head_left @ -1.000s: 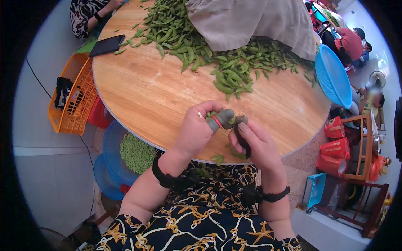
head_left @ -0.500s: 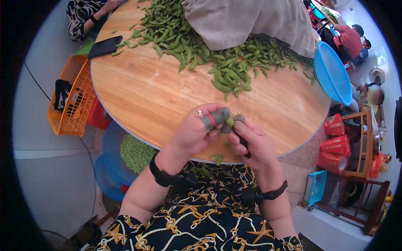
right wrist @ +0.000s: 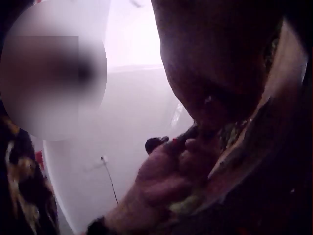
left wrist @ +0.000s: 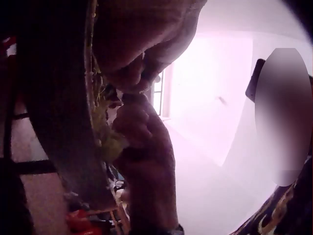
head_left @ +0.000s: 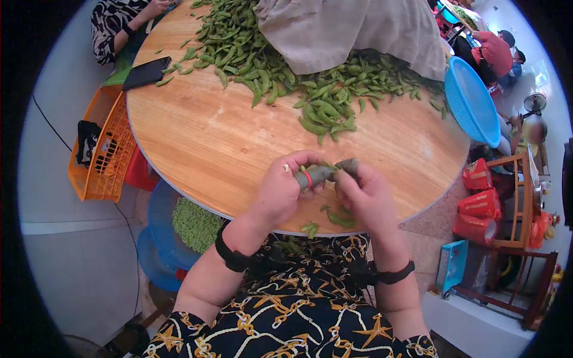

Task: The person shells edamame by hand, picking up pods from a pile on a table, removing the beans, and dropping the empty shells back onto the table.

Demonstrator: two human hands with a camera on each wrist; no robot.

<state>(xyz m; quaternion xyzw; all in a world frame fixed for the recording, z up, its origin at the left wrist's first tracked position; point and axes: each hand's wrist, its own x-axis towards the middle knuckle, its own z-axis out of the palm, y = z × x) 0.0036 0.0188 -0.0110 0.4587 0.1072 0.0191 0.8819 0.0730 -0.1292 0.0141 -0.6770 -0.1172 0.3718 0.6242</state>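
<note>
Both hands meet just above the near part of the round wooden table (head_left: pixel 239 143). My left hand (head_left: pixel 280 185) pinches a green bean pod (head_left: pixel 326 164), and a grey cover (head_left: pixel 311 177) with a red band is on its thumb. From the other side my right hand (head_left: pixel 373 194) grips at the same pod, a dark grey cover (head_left: pixel 348 166) on one finger. Fingers hide most of the pod. Loose pods (head_left: pixel 340 219) lie below the hands, near the table edge. Both wrist views are dark, showing the left hand (right wrist: pixel 166 178) and right hand (left wrist: pixel 142 142) close together.
A large heap of green pods (head_left: pixel 239 53), partly under a grey cloth (head_left: pixel 352 36), covers the far side. A phone (head_left: pixel 146 73) lies at left, and a blue basket (head_left: pixel 471 101) leans at right. Shelled beans (head_left: pixel 196 224) fill a blue basin (head_left: pixel 161 209) below left; an orange crate (head_left: pixel 101 149) stands nearby.
The hands stay together over the table's near edge while their fingers shift around a pod. The right thumb has turned inward, and the loose pods beneath that hand now show more.
</note>
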